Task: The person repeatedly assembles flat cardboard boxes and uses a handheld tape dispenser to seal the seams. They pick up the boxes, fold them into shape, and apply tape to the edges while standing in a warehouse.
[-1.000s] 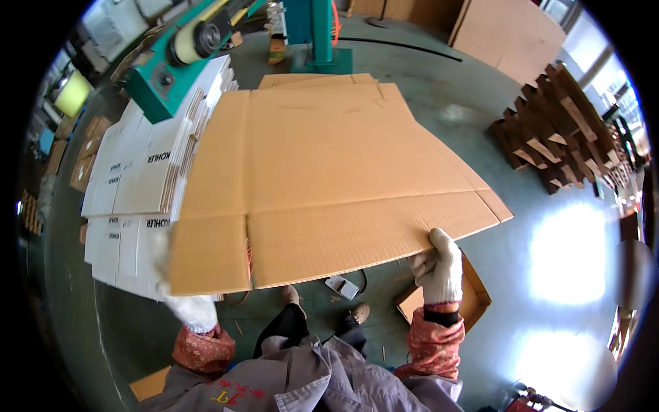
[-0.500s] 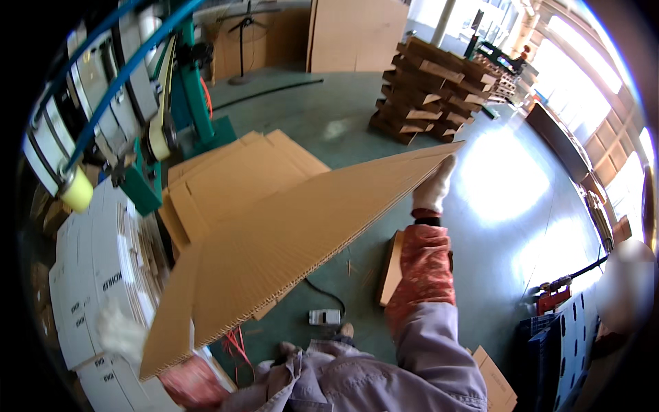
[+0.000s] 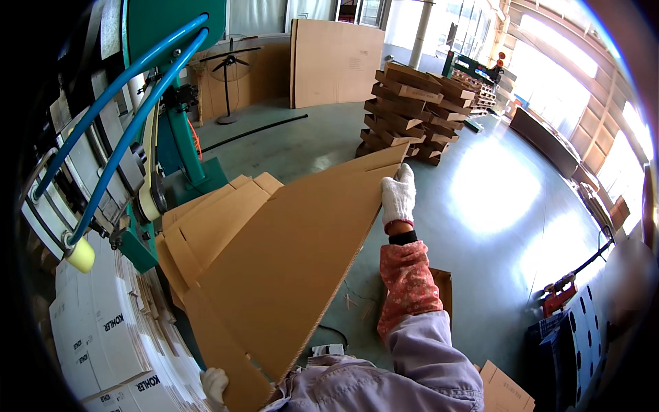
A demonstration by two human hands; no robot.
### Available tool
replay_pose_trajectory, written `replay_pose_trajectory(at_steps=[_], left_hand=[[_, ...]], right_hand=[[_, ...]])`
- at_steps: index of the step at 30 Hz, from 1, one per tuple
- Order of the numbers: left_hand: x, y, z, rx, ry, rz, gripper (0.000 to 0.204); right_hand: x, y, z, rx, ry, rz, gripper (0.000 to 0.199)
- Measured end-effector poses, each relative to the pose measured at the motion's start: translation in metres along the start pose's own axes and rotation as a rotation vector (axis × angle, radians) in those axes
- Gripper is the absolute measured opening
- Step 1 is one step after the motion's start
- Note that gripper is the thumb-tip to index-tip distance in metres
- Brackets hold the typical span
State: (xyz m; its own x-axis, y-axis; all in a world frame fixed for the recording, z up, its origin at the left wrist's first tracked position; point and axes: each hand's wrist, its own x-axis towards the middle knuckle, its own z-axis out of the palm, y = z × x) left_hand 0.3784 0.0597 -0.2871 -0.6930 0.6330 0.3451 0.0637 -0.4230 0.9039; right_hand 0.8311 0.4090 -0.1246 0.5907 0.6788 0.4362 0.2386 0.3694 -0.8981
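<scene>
A large brown cardboard sheet point(image 3: 295, 240), creased along its flaps, is tilted in front of me between my two hands. My right hand point(image 3: 399, 197), in a white knitted glove, grips its far right edge. At the near left corner my left hand point(image 3: 215, 386), also white-gloved, closes on the edge; part of it is hidden by the sheet and the frame's lower rim. Beyond the sheet lies a pile of flat brown cardboard pieces point(image 3: 220, 220), partly covered by the one I hold.
Stacked white printed cartons point(image 3: 96, 323) stand at the left below a green machine point(image 3: 195, 144) with blue hoses. A small pedal-like box point(image 3: 327, 349) lies near my feet. Stacked brown cardboard point(image 3: 405, 110) stands ahead. Blue crates point(image 3: 570, 350) and a red-handled tool point(image 3: 559, 296) are at right.
The sheet has swung toward me and to the left, its face now turned more to view. My right hand moved left; my left hand moved right and down to the near corner.
</scene>
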Motion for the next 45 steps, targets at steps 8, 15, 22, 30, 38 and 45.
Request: replay_pose_trajectory(at_steps=[8,15,22,30,38,45], left_hand=[[0.067,0.042,-0.006,0.204,-0.135,0.056,0.03],[0.147,0.116,-0.04,0.667,-0.418,0.139,0.026],[0.094,0.139,0.06,1.009,-0.458,0.327,0.025],[0.087,0.185,0.029,1.624,-0.984,0.257,0.029],[0.079,0.227,-0.01,1.643,-1.187,-0.455,0.093],[0.067,0.227,-0.01,1.545,-1.307,-0.786,0.16]], right_hand=[[0.03,0.022,-0.018,0.564,-0.219,0.052,0.054],[0.035,-0.018,-0.035,0.403,-0.718,0.218,0.02],[-0.07,-0.058,-0.078,-1.025,-1.507,-0.261,0.04],[-0.072,-0.127,-0.073,-1.045,-1.662,-0.587,0.031],[-0.106,-0.159,-0.058,-1.036,-1.715,-0.716,0.031],[-0.125,-0.123,-0.095,-1.049,-1.563,-0.478,0.028]])
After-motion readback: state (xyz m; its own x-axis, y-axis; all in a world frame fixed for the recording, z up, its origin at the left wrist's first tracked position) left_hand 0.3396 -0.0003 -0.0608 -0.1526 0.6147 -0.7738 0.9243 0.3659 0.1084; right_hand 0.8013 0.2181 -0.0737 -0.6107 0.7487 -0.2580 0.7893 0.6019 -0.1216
